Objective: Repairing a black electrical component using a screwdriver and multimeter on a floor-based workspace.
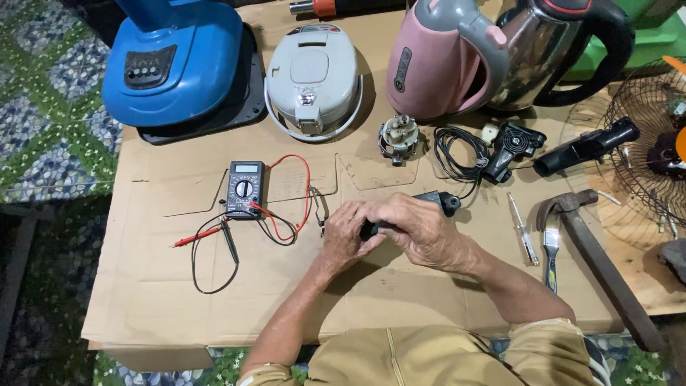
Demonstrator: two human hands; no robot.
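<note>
Open cardboard (400,300) just below the clasped hands, clear both sides of the forearms. Left of the grip: multimeter (245,187) and looping leads (214,257) in the way. Right: screwdriver (524,229), brush (551,246), hammer (600,264). Above: coiled black cord (457,154), small motor part (399,138) crowding close.

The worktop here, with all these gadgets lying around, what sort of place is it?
Probably a small home appliance repair bench. A multimeter with its probes lies out, a pink kettle and white rice cooker wait nearby, and both hands grip a black part.
</note>
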